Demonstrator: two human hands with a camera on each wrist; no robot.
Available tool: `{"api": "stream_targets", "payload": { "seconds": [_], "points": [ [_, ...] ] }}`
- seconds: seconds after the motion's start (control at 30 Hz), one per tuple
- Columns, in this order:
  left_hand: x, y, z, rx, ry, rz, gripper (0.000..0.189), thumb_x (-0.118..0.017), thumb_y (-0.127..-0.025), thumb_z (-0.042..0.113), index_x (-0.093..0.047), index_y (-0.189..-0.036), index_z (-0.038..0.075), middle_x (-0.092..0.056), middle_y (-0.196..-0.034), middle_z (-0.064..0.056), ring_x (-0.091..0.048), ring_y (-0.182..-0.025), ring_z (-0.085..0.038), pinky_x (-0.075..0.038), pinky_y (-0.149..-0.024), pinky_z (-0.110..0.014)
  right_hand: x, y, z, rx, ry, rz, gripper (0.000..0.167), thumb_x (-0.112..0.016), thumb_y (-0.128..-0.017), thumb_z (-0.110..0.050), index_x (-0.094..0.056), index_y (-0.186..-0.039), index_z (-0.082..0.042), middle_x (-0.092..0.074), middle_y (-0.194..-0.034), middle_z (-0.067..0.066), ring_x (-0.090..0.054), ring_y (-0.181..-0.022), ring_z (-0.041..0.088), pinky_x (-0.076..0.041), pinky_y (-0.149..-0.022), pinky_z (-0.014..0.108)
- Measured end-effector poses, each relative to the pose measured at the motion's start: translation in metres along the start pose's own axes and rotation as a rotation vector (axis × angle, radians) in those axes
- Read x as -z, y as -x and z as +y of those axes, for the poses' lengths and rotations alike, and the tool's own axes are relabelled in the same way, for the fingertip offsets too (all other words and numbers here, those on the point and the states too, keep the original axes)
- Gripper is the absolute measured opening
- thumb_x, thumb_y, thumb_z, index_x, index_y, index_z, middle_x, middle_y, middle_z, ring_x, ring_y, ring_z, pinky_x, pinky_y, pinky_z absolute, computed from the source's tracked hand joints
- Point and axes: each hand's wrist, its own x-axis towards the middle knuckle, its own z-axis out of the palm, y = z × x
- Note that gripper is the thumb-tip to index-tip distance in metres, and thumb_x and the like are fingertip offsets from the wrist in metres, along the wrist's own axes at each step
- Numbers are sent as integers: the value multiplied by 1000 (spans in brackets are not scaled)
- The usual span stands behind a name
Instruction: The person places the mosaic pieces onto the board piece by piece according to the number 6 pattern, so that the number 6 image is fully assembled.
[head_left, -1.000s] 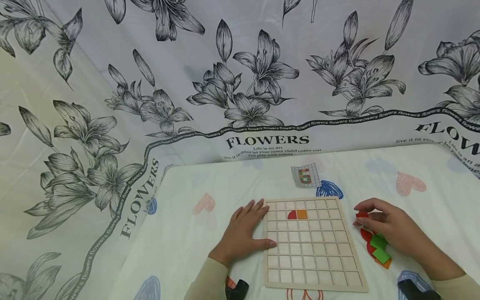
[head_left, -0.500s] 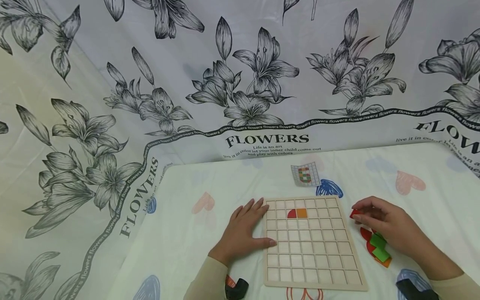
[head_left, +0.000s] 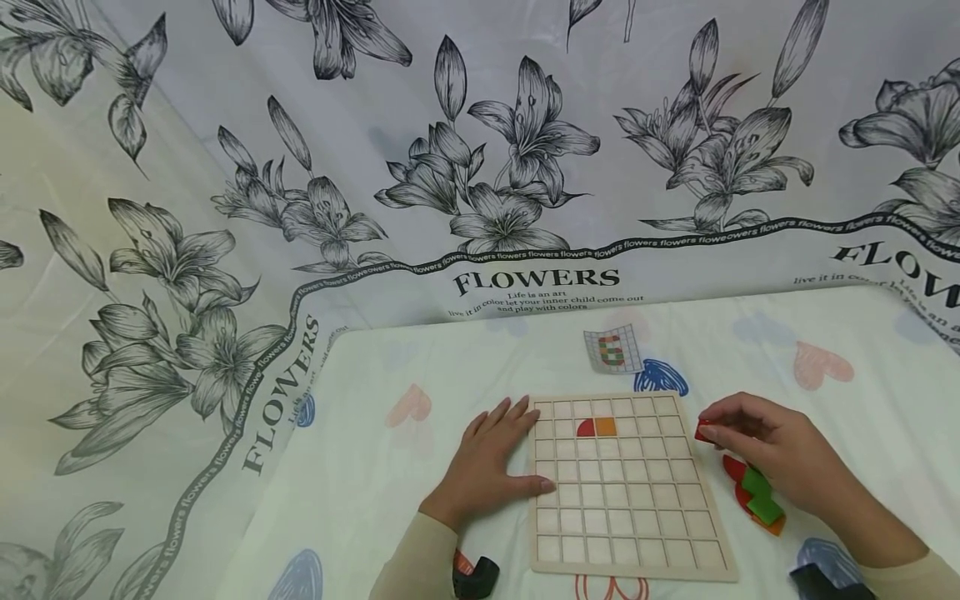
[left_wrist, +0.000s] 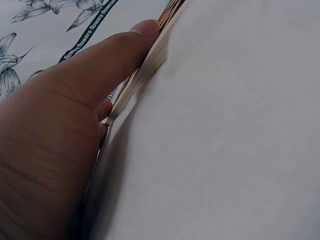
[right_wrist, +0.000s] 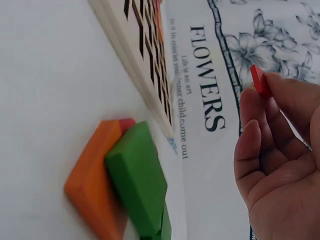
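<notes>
A wooden grid board (head_left: 630, 500) lies on the table, with a red quarter-round piece (head_left: 586, 427) and an orange square piece (head_left: 605, 427) side by side in its second row. My left hand (head_left: 491, 467) rests along the board's left edge, fingers spread and thumb on the rim. To the right of the board, my right hand (head_left: 776, 450) pinches a small red piece (right_wrist: 260, 81) between thumb and fingertips; its full shape is partly hidden. Just below that hand lies a pile of red, green (right_wrist: 137, 170) and orange (right_wrist: 95, 180) pieces.
A small pattern card (head_left: 612, 350) with a coloured grid picture lies behind the board. The tablecloth (head_left: 420, 358) has printed hearts, and a flower-printed sheet (head_left: 337, 150) rises behind. A dark strap piece (head_left: 476, 577) sits by the left wrist.
My right hand has shifted slightly left toward the board with the red piece pinched in it. My left hand stays in place on the board's edge.
</notes>
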Motion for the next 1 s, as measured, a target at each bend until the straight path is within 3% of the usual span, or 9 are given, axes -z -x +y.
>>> {"api": "stream_targets", "payload": {
  "seconds": [0.33, 0.57, 1.0],
  "points": [
    [-1, -1, -1, 2, -23, 1, 104, -63, -88, 86, -35, -173, 32, -20, -178, 16, -9, -165, -13, -12, -130, -55, -6, -10, -15, 81, 36, -4, 11, -79, -101, -6, -78, -110, -12, -77, -101, -2, -74, -88, 18, -58, -74, 20],
    [1, 0, 1, 9, -5, 0, 104, -67, -88, 83, -38, -172, 30, -22, -178, 14, -9, -164, -13, -10, -130, -55, -12, -24, -25, 117, -36, -57, 17, -75, -103, -1, -77, -118, -8, -76, -107, 3, -76, -92, 20, -61, -80, 21],
    [2, 1, 2, 3, -7, -9, 104, -67, -88, 83, -36, -173, 31, -20, -178, 15, -8, -164, -12, -8, -131, -52, -36, -49, -37, 28, -104, -112, 16, -73, -106, -9, -76, -121, -5, -76, -110, 2, -75, -97, 25, -62, -82, 28]
  ]
}}
